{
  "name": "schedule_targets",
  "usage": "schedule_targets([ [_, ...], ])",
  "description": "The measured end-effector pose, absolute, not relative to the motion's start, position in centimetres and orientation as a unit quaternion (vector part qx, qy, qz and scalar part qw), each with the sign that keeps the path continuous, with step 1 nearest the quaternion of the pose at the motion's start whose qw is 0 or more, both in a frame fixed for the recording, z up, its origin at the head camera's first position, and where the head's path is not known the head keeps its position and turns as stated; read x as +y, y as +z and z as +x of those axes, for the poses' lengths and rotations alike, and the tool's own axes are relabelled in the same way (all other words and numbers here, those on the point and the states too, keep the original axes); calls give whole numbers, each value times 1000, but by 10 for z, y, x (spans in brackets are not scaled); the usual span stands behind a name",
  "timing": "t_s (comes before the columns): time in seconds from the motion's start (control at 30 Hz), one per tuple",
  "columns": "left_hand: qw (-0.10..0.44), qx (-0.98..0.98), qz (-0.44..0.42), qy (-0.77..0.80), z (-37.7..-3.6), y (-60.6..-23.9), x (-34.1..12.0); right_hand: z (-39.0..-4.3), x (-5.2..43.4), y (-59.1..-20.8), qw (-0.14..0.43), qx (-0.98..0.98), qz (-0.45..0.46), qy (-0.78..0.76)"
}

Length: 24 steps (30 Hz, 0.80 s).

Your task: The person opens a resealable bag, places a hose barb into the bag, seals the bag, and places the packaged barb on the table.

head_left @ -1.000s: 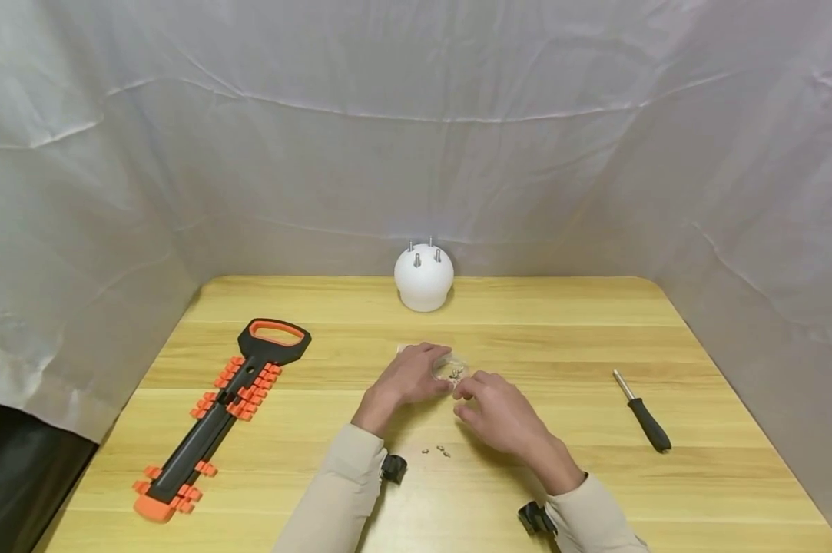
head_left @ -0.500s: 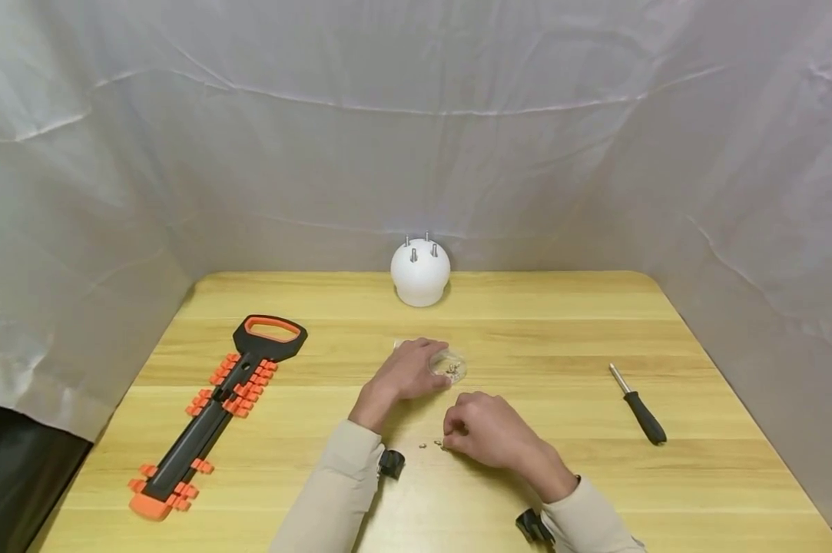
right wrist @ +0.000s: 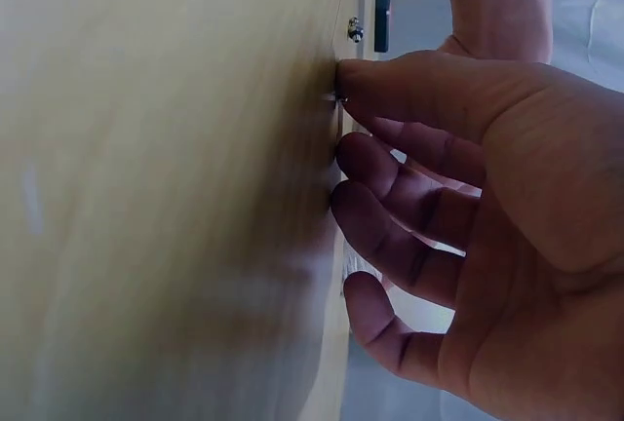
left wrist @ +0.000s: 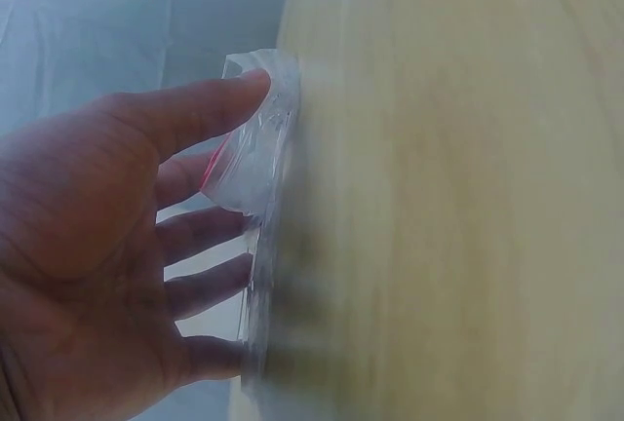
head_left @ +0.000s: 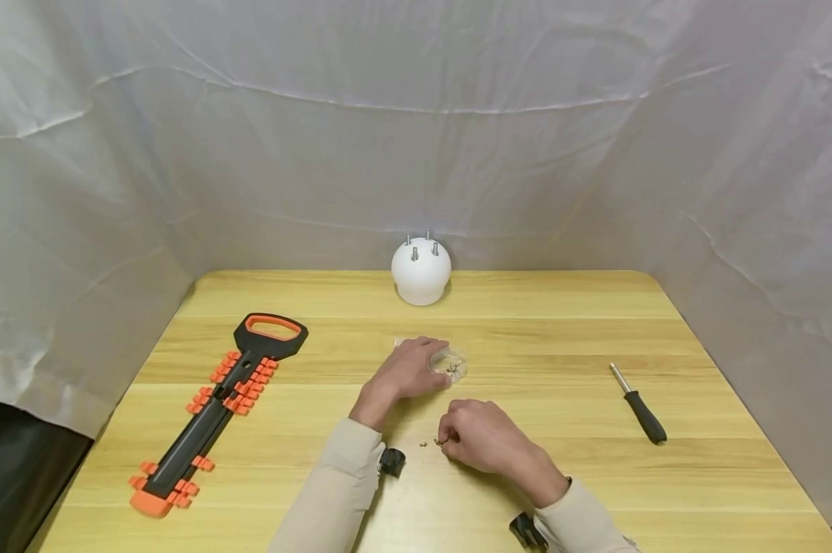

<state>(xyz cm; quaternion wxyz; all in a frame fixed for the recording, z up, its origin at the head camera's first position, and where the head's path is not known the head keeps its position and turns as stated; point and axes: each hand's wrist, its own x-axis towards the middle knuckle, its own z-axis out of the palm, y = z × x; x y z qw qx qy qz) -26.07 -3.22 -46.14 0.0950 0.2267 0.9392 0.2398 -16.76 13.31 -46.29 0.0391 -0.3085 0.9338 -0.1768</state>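
My left hand (head_left: 410,370) rests near the middle of the table, thumb and fingers spread around a clear plastic zip bag (left wrist: 255,138) and holding its mouth open. Small brass-coloured screws (head_left: 452,369) show inside the bag. Closer to me, my right hand (head_left: 485,436) has its fingertips down on the tabletop, thumb and index finger pinching a small metal screw (right wrist: 339,99), mostly hidden by them. Another loose screw (head_left: 423,444) lies just left of those fingertips, and one more sits right at them.
A white ball-shaped piece (head_left: 421,273) with several metal pins on top stands at the table's back edge. On the left lies a black bar with a handle and orange clips (head_left: 215,418). A black-handled screwdriver (head_left: 641,411) lies to the right. Grey cloth (head_left: 416,153) surrounds the table.
My right hand has come away from the bag's mouth, back toward me, and down to the loose screws. The left hand stays at the bag.
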Motion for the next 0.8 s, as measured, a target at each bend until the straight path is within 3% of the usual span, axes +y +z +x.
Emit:
schedule_targets([
  [0.43,96,940,221,240,-261,-464,-33,-163,132,-462,20,934,-337,-120],
  [0.8,97,942,220,235,-260,-463,-34,-168,140,-454,23,940,-302,-158],
])
